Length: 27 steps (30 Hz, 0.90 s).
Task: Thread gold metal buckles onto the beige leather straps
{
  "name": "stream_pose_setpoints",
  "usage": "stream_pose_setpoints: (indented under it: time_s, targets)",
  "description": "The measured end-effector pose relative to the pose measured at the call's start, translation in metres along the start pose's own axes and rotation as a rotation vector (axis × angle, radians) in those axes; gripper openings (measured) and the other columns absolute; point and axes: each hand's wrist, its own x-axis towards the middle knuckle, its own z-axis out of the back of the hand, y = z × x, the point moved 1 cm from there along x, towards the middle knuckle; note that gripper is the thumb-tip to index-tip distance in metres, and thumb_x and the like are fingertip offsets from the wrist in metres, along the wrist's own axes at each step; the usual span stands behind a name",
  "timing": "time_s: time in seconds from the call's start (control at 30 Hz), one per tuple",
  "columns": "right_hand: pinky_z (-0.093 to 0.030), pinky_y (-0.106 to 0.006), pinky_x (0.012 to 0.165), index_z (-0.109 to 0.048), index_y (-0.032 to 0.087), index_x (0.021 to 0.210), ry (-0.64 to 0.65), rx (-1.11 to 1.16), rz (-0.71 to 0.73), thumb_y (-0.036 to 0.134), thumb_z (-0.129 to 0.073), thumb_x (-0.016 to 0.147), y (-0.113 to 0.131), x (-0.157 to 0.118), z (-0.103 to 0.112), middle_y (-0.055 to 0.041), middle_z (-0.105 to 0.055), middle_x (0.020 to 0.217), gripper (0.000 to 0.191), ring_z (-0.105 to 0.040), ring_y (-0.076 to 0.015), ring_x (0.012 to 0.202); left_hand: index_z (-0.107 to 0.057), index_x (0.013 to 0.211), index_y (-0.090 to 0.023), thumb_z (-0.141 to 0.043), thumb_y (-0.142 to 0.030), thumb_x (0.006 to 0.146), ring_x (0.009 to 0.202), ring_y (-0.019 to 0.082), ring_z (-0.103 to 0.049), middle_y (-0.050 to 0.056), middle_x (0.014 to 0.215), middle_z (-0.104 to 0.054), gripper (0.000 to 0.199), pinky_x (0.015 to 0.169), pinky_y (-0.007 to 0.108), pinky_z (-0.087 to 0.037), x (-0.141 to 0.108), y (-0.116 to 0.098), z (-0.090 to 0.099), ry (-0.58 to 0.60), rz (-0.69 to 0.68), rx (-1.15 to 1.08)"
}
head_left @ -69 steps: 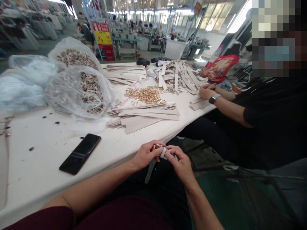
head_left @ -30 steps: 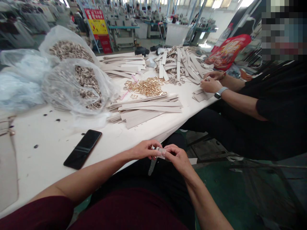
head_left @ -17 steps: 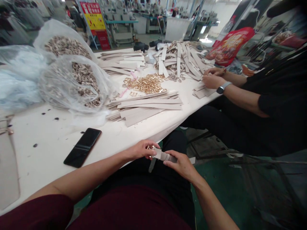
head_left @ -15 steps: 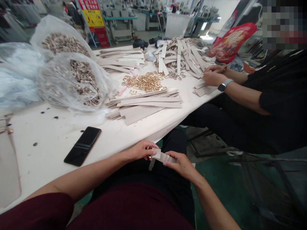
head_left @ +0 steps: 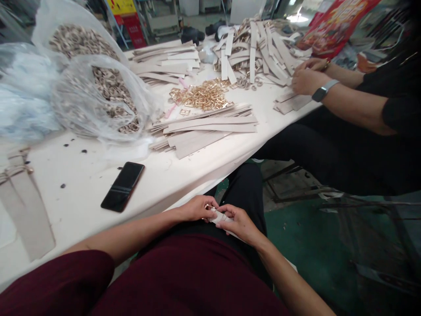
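Above my lap, both hands are closed around a beige strap (head_left: 219, 216). My left hand (head_left: 196, 208) pinches its left end, where a gold buckle (head_left: 207, 207) shows between the fingers. Gripping the strap a little farther right is my right hand (head_left: 239, 222), its fingertips close to the left ones. My fingers partly cover the strap and buckle. On the table, the nearest pile of flat beige straps (head_left: 210, 127) lies in front of my hands, with a heap of gold buckles (head_left: 208, 95) behind it.
A black phone (head_left: 123, 186) lies on the white table (head_left: 164, 175). Clear plastic bags of small beige loops (head_left: 113, 92) stand at left. Finished-looking straps (head_left: 28, 210) lie far left. At right, a co-worker's hands (head_left: 309, 79) hold something beside a tangled strap heap (head_left: 253, 52).
My hands have drawn closer together on the strap, and my right fingers now sit near the buckle. The camera view has tilted downward and shifted slightly.
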Motion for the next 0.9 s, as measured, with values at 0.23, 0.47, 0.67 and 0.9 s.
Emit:
stream_pose_setpoints:
  time_s: [0.23, 0.47, 0.67, 0.9]
  targets:
    - [-0.041, -0.022, 0.052, -0.055, 0.022, 0.097, -0.157, -0.204, 0.118, 0.032, -0.066, 0.074, -0.006, -0.002, -0.001, 0.0056, -0.058, 0.064, 0.027, -0.055, -0.0121, 0.056, -0.056, 0.089, -0.019, -0.058, -0.022, 0.074, 0.061, 0.011, -0.048, -0.004, 0.067, -0.053, 0.015, 0.054, 0.018, -0.035, -0.009, -0.004, -0.001, -0.16, -0.087, 0.385]
    - [-0.035, -0.02, 0.053, -0.058, 0.022, 0.107, -0.118, -0.3, 0.195, 0.034, -0.064, 0.078, -0.008, 0.009, 0.001, 0.0055, -0.049, 0.063, 0.032, -0.046, -0.0098, 0.055, -0.059, 0.084, -0.018, -0.054, -0.026, 0.08, 0.067, 0.012, -0.049, -0.003, 0.073, -0.058, 0.01, 0.063, 0.02, -0.035, -0.008, -0.011, -0.004, -0.1, -0.13, 0.522]
    - [-0.037, -0.021, 0.054, -0.06, 0.018, 0.107, -0.027, -0.149, 0.029, 0.034, -0.064, 0.077, -0.015, 0.006, 0.014, 0.0029, -0.057, 0.066, 0.034, -0.051, -0.011, 0.059, -0.059, 0.085, -0.016, -0.055, -0.026, 0.079, 0.065, 0.012, -0.05, -0.002, 0.07, -0.058, 0.012, 0.059, 0.019, -0.035, -0.004, -0.008, 0.003, -0.054, -0.063, 0.383]
    - [-0.031, -0.02, 0.049, -0.065, 0.016, 0.073, -0.021, 0.012, -0.113, 0.042, -0.071, 0.068, -0.017, 0.011, 0.015, 0.0028, -0.059, 0.061, 0.027, -0.047, -0.0088, 0.053, -0.057, 0.097, -0.017, -0.052, -0.025, 0.081, 0.057, 0.01, -0.05, -0.003, 0.067, -0.055, 0.019, 0.055, 0.019, -0.037, -0.01, -0.007, 0.001, -0.067, -0.065, 0.268]
